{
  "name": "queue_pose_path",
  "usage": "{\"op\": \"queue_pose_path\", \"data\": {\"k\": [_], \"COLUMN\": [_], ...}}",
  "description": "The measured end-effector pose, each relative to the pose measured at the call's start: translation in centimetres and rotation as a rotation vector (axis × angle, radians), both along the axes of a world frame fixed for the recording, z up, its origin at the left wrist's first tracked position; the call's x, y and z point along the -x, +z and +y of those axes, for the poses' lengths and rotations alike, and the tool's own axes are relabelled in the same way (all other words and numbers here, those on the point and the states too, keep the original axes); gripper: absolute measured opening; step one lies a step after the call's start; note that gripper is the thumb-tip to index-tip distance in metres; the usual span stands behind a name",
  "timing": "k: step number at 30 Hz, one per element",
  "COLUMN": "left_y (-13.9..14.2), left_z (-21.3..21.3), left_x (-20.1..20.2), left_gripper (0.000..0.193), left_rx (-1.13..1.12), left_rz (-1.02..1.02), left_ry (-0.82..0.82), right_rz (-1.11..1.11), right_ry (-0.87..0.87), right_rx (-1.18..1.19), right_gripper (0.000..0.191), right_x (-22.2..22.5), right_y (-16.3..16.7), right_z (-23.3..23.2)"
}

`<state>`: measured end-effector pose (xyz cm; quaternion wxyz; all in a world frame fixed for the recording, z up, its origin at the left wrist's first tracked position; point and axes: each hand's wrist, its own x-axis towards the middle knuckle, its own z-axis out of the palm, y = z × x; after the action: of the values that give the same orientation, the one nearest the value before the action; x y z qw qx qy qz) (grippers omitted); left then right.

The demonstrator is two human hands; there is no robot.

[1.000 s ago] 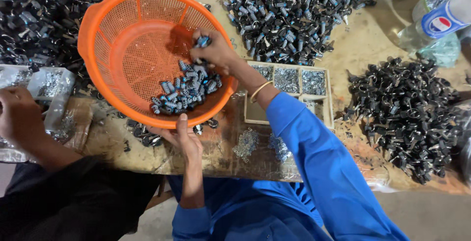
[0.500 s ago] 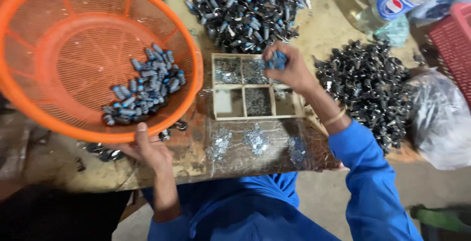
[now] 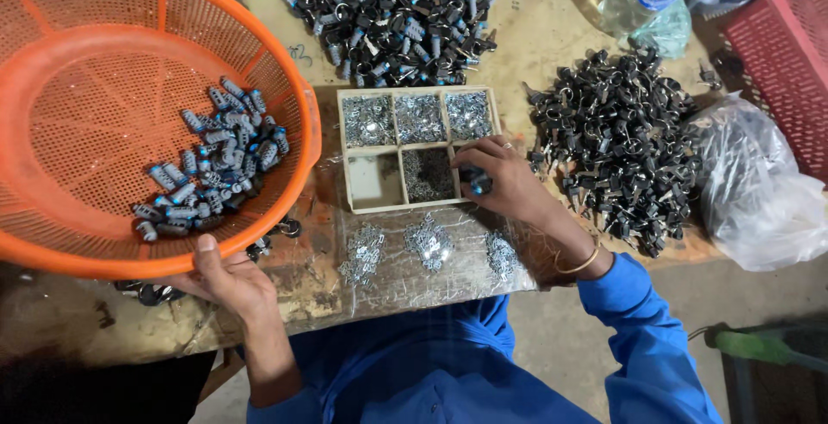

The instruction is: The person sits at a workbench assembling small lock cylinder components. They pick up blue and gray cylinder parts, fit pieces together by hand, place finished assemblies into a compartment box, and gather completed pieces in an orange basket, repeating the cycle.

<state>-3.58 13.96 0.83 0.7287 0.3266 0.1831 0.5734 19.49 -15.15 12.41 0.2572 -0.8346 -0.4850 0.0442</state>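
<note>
Since leaving the orange basket [image 3: 103, 122], the right hand [image 3: 504, 181] has dropped to the compartment tray [image 3: 419, 144], fingers closed around a small dark part [image 3: 476, 184]; the left hand [image 3: 226, 279] still grips the basket rim.

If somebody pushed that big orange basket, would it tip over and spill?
Probably it would tip easily: the orange basket already sits tilted, steadied by the left hand at its rim. It looks like light, thin mesh plastic, so it may flex a little. The small metal pieces are heaped on the low side and would likely slide out.
</note>
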Motion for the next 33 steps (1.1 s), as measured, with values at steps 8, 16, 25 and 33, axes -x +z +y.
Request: {"op": "queue_pose_path", "data": {"k": [8,16,25,33], "left_y": [0.0,-0.1,0.9,3.3], "left_z": [-1.1,-0.8,0.7,0.9], "left_x": [-0.6,-0.7,0.6,1.1], "left_gripper": [0.09,0.092,0.107,0.11], "left_rx": [-0.021,-0.007,-0.099,-0.11], "left_rz": [-0.002,-0.008,0.158,0.152], "left_ry": [-0.011,-0.009,0.084,0.035], "right_rz": [0.29,0.38,0.117,-0.335], "right_ry": [0.088,-0.05,0.442,0.395], "right_rx": [0.012,-0.009,-0.257,0.026], "right_gripper": [0.035,0.015,0.037,0.099], "right_x": [-3.5,-4.5,2.2,7.5], "right_y": [1.7,2.0,2.9,2.5], "right_z": [-2.5,0.6,20.0,27.8]}}
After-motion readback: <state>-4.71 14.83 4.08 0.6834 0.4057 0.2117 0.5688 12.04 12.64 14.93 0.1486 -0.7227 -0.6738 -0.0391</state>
